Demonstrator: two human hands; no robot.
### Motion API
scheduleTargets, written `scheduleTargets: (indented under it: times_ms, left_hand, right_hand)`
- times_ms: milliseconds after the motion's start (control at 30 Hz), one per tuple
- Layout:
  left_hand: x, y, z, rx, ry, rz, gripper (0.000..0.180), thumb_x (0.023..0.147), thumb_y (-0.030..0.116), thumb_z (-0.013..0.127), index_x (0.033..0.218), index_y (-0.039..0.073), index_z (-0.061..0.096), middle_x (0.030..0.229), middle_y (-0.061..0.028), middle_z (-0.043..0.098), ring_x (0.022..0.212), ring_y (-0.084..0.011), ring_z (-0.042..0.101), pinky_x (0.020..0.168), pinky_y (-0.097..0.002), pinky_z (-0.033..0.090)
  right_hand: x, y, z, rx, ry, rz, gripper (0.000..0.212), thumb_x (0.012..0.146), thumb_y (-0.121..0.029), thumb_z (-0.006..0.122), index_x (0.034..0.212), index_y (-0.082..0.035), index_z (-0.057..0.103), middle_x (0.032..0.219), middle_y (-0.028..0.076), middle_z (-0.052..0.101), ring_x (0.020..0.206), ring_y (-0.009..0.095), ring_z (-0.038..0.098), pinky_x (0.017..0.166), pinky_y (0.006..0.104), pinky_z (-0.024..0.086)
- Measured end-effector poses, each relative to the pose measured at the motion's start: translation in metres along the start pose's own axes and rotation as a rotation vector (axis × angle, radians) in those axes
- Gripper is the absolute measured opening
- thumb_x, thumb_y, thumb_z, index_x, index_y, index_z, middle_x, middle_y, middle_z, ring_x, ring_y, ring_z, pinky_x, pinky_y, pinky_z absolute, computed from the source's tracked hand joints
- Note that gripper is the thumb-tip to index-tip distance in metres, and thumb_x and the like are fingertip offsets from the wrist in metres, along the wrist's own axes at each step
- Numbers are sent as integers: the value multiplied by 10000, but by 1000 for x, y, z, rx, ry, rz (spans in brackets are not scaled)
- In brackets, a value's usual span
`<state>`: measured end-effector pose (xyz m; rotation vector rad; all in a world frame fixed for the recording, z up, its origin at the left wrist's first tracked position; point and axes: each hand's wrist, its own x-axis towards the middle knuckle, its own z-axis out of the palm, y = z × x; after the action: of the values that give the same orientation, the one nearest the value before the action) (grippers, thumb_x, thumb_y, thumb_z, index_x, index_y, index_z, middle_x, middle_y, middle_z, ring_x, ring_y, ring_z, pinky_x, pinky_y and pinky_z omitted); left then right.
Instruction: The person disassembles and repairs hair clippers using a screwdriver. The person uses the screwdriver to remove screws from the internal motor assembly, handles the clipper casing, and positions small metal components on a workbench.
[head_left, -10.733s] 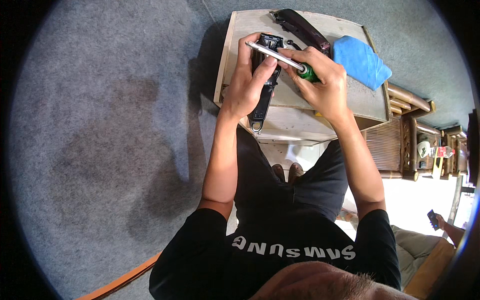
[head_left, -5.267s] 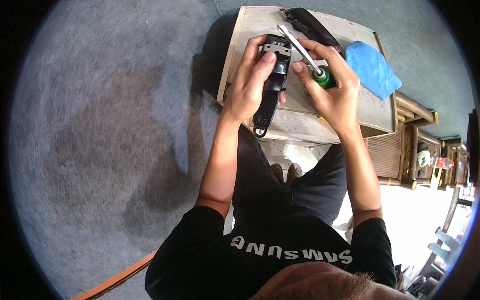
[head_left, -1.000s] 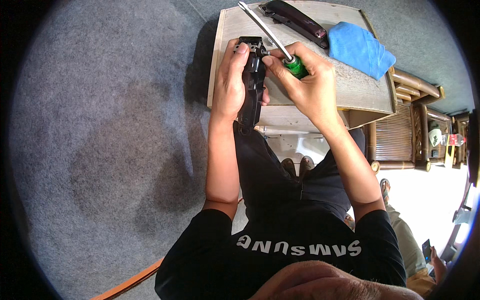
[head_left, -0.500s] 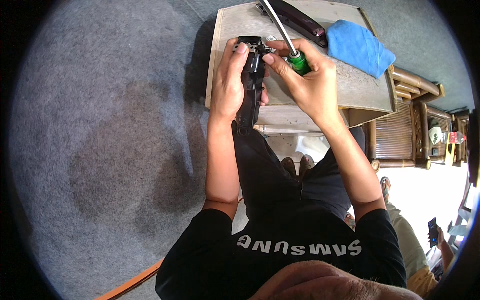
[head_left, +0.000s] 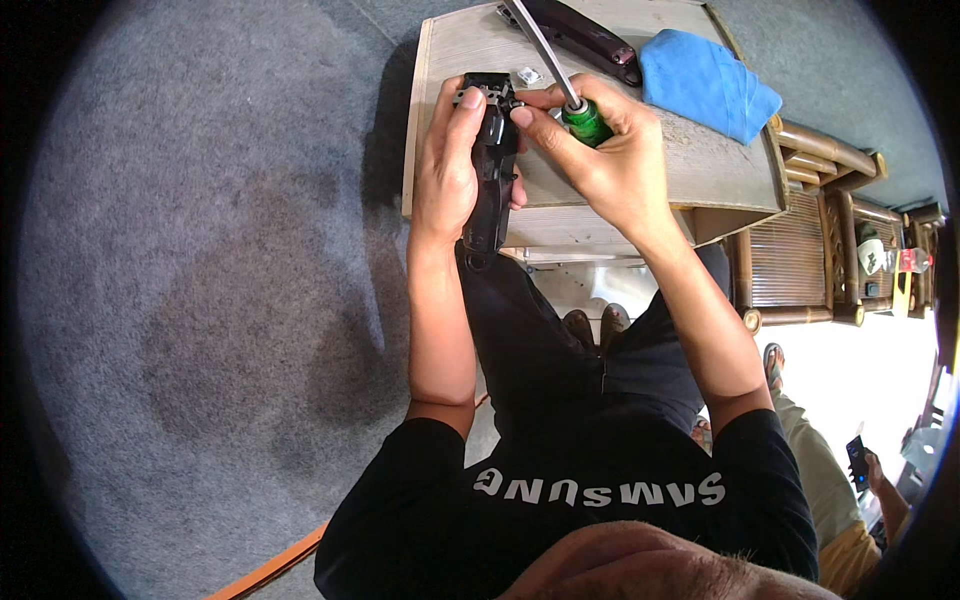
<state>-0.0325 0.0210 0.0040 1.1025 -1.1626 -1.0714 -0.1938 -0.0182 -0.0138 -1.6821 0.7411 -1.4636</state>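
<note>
A black hair clipper (head_left: 492, 200), its head pointing away from me, is gripped by my left hand (head_left: 446, 185), whose thumb presses a flat metal piece (head_left: 464, 97) against the head end. My right hand (head_left: 612, 150) is closed, with a screwdriver (head_left: 587, 122) tucked in it; the green handle lies in the palm and the shaft points up and leftward. At the same time its thumb and forefinger pinch at a small dark part (head_left: 514, 103) beside the clipper's head, too small to name. A small silvery piece (head_left: 529, 75) lies on the table just beyond my fingers.
The pale wooden table (head_left: 720, 185) also bears a dark purple clipper-shaped casing (head_left: 590, 42) and a folded blue cloth (head_left: 708, 88). Bamboo furniture (head_left: 785, 250) stands to the right. At lower right, another person's hand (head_left: 873, 470) holds a phone (head_left: 858, 462).
The table and things on it sit slightly further left and up in the picture. Both hands have shifted slightly left with the clipper, keeping their grips. The silvery piece shows more fully.
</note>
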Motion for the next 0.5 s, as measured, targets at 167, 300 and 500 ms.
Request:
scheduleTargets:
  times_ms: [167, 300, 500]
  left_hand:
    - [1, 1, 2, 6, -22, 15, 435, 1123, 426, 362, 1207, 53, 571, 824, -81, 643, 443, -158, 591, 403, -277, 516]
    - [1, -1, 0, -9, -16, 18, 401, 1116, 439, 406, 1200, 79, 561, 818, -92, 641, 446, -162, 599, 394, -280, 502]
    - [3, -2, -3, -35, -60, 15, 389, 1100, 467, 459, 1190, 99, 544, 792, -93, 619, 450, -175, 611, 387, -289, 491]
  right_hand:
    - [0, 5, -1, -7, -33, 54, 157, 915, -94, 833, 1021, 4, 772, 918, 40, 773, 834, 77, 697, 749, 240, 537]
    - [1, 10, 3, 37, 42, -26, 194, 893, -164, 847, 972, -3, 772, 820, 91, 750, 725, 121, 711, 655, 314, 530]
    - [2, 2, 1, 32, 36, -66, 170, 887, -125, 848, 978, -3, 772, 873, 83, 743, 781, 132, 719, 696, 313, 538]
